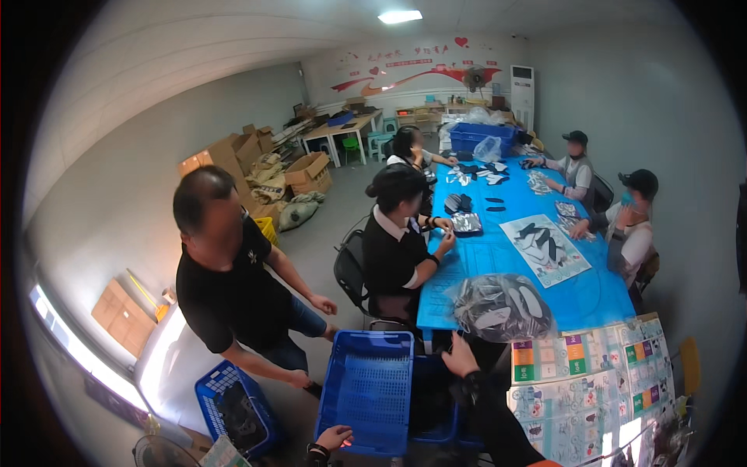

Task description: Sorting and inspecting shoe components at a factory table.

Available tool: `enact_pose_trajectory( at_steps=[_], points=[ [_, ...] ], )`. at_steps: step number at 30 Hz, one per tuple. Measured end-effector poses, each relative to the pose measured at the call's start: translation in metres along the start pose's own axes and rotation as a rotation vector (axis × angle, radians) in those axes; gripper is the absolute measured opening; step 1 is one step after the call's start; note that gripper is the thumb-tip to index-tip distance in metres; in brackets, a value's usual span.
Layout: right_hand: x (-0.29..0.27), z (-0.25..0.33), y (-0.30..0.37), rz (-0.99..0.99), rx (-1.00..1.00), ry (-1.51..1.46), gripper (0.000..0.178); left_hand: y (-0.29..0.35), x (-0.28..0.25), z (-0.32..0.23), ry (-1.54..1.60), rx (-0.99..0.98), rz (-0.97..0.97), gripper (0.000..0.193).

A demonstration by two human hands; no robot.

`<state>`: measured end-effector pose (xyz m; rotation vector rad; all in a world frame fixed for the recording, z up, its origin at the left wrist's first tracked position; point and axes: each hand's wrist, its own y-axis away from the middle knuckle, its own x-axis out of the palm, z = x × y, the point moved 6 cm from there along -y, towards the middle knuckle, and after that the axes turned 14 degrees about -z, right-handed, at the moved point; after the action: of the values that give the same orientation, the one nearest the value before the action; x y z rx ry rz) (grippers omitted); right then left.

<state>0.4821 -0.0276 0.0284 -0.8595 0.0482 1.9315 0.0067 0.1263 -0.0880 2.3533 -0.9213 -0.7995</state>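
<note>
A blue plastic crate [366, 336] with perforated walls and nothing visible inside is in front of me. My left hand [334, 437] is at its near left corner, with the fingers closed over the rim. My right hand [461, 356] reaches forward past the crate's right side, its thumb and fingers apart and holding nothing. Just beyond it, a clear plastic bag [502, 307] full of dark and white insole-shaped pieces lies on the edge of the blue-covered table [459, 268]. Under and right of the crate, another blue crate [436, 401] is partly hidden.
A standing person [233, 288] in black leans toward the crate from the left. Beside them sits a blue basket [233, 409] holding dark material. Several people sit around the table. Printed sheets [580, 389] cover the near right surface; cardboard boxes [307, 171] stand along the left wall.
</note>
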Motion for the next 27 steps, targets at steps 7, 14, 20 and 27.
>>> enact_pose_trajectory(
  at_steps=[7,14,20,27],
  points=[
    [-0.006,0.003,-0.15,0.13,-0.149,-0.018,0.067,0.022,0.087,-0.076,-0.221,0.133,0.104,0.046],
    [0.024,-0.111,-0.119,0.219,0.442,-0.101,0.039,0.038,0.079,-0.023,-0.268,0.034,0.083,0.039],
    [0.005,-0.194,0.063,0.681,0.567,0.229,0.029,0.038,0.06,-0.017,-0.186,-0.057,-0.03,0.026],
    [-0.036,-0.11,0.063,0.719,0.466,0.07,0.034,0.043,0.067,0.005,-0.11,-0.052,-0.048,0.017]
  ],
)
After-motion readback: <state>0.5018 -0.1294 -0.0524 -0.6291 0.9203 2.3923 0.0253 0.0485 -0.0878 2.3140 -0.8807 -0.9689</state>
